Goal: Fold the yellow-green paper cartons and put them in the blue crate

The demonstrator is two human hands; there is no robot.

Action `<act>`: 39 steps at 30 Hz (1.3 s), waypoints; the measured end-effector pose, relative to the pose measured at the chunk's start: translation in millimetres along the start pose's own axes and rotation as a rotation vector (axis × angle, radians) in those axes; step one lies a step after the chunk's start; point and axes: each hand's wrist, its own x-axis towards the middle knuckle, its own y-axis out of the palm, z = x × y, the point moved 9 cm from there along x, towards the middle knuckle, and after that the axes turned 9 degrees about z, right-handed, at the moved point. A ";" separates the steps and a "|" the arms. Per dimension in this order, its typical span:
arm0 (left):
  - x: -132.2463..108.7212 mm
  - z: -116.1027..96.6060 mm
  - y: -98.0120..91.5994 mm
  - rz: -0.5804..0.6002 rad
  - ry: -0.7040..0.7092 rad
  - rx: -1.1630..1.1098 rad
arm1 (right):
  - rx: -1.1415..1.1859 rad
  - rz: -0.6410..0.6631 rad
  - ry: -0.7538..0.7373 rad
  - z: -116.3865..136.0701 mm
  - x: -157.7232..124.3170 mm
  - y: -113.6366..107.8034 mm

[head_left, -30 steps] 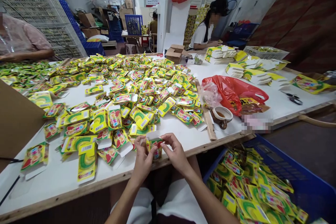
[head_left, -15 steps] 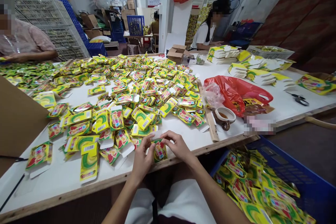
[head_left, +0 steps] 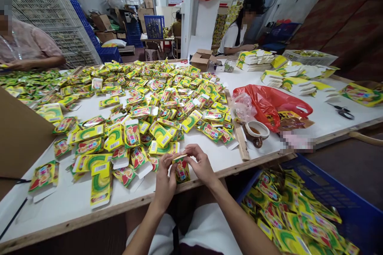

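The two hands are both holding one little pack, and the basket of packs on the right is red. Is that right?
Not quite: the basket is blue, not red, as the head view shows. The rest is right: the left hand and right hand hold one little pack, and the basket is on the right.

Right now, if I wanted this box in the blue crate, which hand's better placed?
Probably your right hand: it's on the box, and the blue crate sits on that side. Your left hand also holds the box but is farther from the crate.
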 end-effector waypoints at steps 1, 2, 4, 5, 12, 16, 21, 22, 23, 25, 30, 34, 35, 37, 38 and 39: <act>-0.6 -2.5 1.7 0.008 0.009 0.024 | -0.014 0.019 -0.018 2.6 -1.0 1.4; -0.7 -5.3 3.4 0.024 0.014 0.053 | -0.038 0.048 -0.035 6.0 -1.9 3.2; -0.1 -10.2 4.5 0.046 0.008 0.080 | -0.076 0.091 -0.061 13.1 -3.6 5.5; 0.8 -11.7 3.9 0.048 -0.003 0.072 | -0.086 0.094 -0.065 15.7 -4.1 5.4; 12.9 -4.0 -1.1 0.010 -0.153 -0.018 | -0.212 -0.006 0.037 12.9 3.7 1.1; 15.6 0.8 -1.4 0.030 -0.183 -0.088 | -0.184 0.029 0.083 8.2 6.3 4.1; 10.0 3.6 -6.0 0.007 -0.155 -0.161 | -0.074 0.065 0.107 -1.9 -0.7 6.2; 9.0 3.4 -5.5 0.014 -0.145 -0.160 | -0.063 0.071 0.115 -4.3 -1.7 7.7; 8.1 3.0 -4.6 0.023 -0.137 -0.156 | -0.057 0.080 0.121 -6.0 -2.1 10.0; 6.4 1.7 -2.5 0.049 -0.128 -0.136 | -0.055 0.101 0.126 -5.3 -1.6 15.6; 10.7 -16.5 -14.7 0.032 -0.013 0.121 | -0.226 0.035 0.118 27.7 -16.1 -16.9; 34.2 -29.5 -37.8 -0.098 0.118 0.564 | -0.762 -0.096 0.292 58.5 -72.6 -121.1; 43.2 -26.6 -41.1 -0.111 0.114 0.665 | -0.903 -0.087 0.336 63.4 -87.5 -144.1; 62.1 -15.6 -45.5 -0.101 0.071 0.803 | -1.025 -0.090 0.383 70.9 -110.7 -175.2; 70.1 -10.9 -47.5 -0.089 0.051 0.834 | -1.008 -0.078 0.395 71.9 -117.2 -179.0; 76.2 -8.7 -49.9 -0.080 0.042 0.840 | -0.948 -0.061 0.400 71.3 -119.8 -174.8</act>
